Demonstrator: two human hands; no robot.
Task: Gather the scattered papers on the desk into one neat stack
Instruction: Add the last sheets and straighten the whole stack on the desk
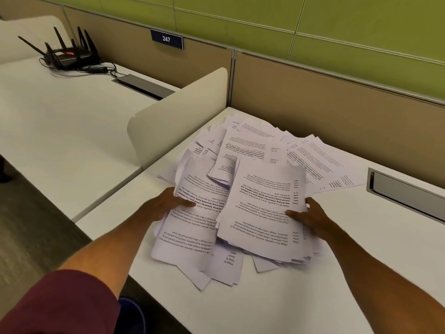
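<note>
Papers: a loose heap of printed papers (252,150) lies across the middle of the white desk (313,297), corners pointing every way, with the farthest pages fanned out toward the back partition (337,97).
Left hand: the left hand (166,203) pinches the left-side sheets (192,227) at their edge. The thumb lies on top and the fingers are hidden under the paper.
Right hand: the right hand (310,216) pinches the right-side bundle (262,213) at its right edge — thumb pressed on the top page, fingers tucked beneath.
Overlap: the bundle sits skewed on top of the heap, partly covering the left-side sheets, with more pages poking out below both toward the near edge of the desk.
Print: text on the top pages runs upside down from where the person stands.
Desk fittings: a grey cable slot (407,194) is set into the desk well to the right of the heap.
Left side: a rounded cream divider (178,112) stands just beside the heap.
Next desk: beyond the divider, a black router (69,54) with upright antennas sits on the neighbouring desk (60,116).
Wall: a dark number plate (166,39) reads 247.
Person: a maroon sleeve (60,304) shows at the lower left.
</note>
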